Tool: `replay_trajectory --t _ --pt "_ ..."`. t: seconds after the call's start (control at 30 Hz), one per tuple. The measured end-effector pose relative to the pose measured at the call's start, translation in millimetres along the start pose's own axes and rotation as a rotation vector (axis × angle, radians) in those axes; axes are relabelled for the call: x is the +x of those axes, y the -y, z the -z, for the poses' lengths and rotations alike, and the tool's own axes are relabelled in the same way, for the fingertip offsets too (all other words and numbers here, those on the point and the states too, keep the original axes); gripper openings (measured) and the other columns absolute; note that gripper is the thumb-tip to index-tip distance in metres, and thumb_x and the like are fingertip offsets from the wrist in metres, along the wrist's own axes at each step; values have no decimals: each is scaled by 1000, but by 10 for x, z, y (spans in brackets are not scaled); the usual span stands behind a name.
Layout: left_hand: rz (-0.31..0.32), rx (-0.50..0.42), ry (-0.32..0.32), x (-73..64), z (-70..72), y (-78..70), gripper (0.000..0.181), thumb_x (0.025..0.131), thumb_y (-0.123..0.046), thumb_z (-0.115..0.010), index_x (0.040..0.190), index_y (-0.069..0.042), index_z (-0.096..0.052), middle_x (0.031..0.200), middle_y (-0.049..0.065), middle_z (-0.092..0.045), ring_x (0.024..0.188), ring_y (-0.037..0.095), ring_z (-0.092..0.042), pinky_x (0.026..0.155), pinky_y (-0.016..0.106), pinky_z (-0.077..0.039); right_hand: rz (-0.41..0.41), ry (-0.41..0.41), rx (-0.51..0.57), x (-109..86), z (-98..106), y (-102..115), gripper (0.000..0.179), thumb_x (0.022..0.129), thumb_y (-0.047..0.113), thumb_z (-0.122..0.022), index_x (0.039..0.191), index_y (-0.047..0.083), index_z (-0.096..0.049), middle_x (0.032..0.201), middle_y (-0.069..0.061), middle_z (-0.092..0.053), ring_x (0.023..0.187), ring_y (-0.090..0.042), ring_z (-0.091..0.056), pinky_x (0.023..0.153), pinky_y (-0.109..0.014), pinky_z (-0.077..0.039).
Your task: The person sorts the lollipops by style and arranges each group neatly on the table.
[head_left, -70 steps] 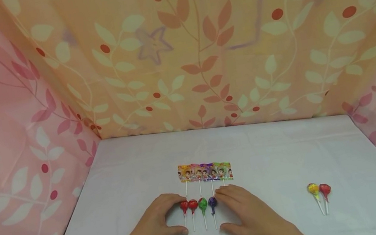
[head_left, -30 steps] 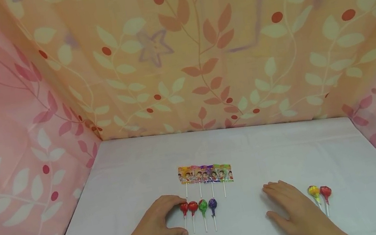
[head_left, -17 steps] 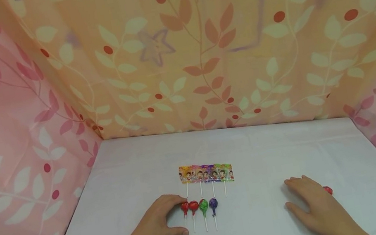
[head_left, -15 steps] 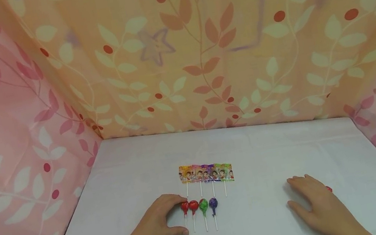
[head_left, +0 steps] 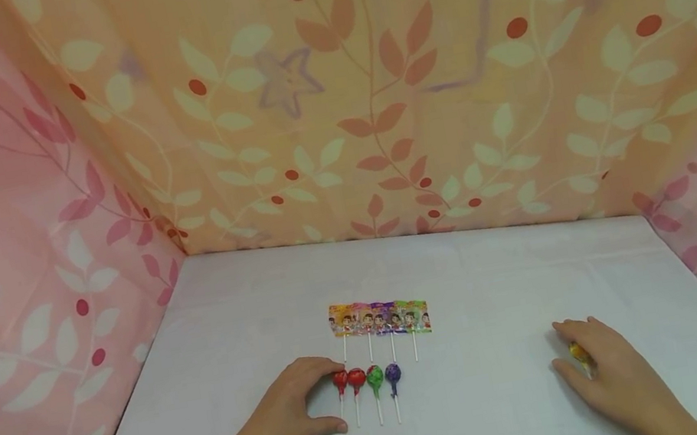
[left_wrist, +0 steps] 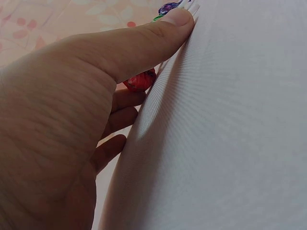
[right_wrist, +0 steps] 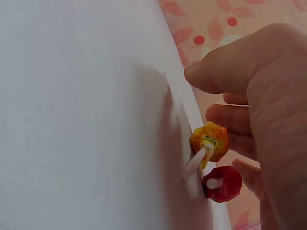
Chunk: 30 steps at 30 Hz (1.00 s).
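Note:
My left hand (head_left: 282, 416) lies on the table at the left end of a row of round lollipops, fingers and thumb loosely spread. Its forefinger is beside the outer red lollipop (head_left: 341, 380); whether they touch I cannot tell. Rightward in the row come another red lollipop (head_left: 356, 378), a green lollipop (head_left: 375, 377) and a purple lollipop (head_left: 393, 374). At the right, my right hand (head_left: 621, 375) arches over a yellow lollipop (head_left: 579, 354), thumb and fingers apart. In the right wrist view a red lollipop (right_wrist: 229, 184) lies beside the yellow one; the hand covers it from the head view.
Behind the row lie several flat-wrapped lollipops (head_left: 378, 318), packets overlapping and sticks towards me. The white tablecloth (head_left: 482, 380) stretches between my hands. A leaf-patterned curtain (head_left: 361, 91) closes off the back, with pink cloth (head_left: 35, 265) at the left.
My right hand has left the right end of the row and moved right, over the yellow and red lollipops. My left hand has stayed by the row, and the lollipops there lie as before.

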<state>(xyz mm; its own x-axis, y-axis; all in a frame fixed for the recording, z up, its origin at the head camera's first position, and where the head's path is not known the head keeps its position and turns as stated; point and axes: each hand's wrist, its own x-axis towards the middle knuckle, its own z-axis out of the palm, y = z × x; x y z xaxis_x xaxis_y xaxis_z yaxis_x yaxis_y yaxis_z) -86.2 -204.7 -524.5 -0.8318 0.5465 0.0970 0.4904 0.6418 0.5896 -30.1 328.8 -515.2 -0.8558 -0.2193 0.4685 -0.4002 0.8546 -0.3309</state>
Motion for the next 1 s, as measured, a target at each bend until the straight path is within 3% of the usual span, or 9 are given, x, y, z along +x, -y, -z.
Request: replay_trajectory --t 0.2,0.57,1.0 --pt "-1 -3 1 -10 10 -10 85 74 -55 -99 149 -36 -64 147 -20 -60 140 13 -55 119 51 -48 -52 9 15 -42 14 -75 56 78 9 -95 128 -1 -73 120 -13 -77 116 -41 -66 122 -6 -12" --pt "-17 3 -8 -5 -1 11 86 74 -58 -98 149 -37 -63 148 -21 -59 141 13 -54 120 50 -47 -30 -33 -6 -55 69 -164 43 75 0 -91 115 2 -77 110 -9 -78 100 -33 -68 122 -7 -17" --pt "-1 3 5 -5 17 -20 85 75 -56 -98 149 -37 -63 148 -20 -60 142 14 -54 121 51 -46 -42 -54 5 -62 51 -150 39 77 -2 -91 114 5 -79 106 -4 -79 94 -26 -68 120 -6 -20"
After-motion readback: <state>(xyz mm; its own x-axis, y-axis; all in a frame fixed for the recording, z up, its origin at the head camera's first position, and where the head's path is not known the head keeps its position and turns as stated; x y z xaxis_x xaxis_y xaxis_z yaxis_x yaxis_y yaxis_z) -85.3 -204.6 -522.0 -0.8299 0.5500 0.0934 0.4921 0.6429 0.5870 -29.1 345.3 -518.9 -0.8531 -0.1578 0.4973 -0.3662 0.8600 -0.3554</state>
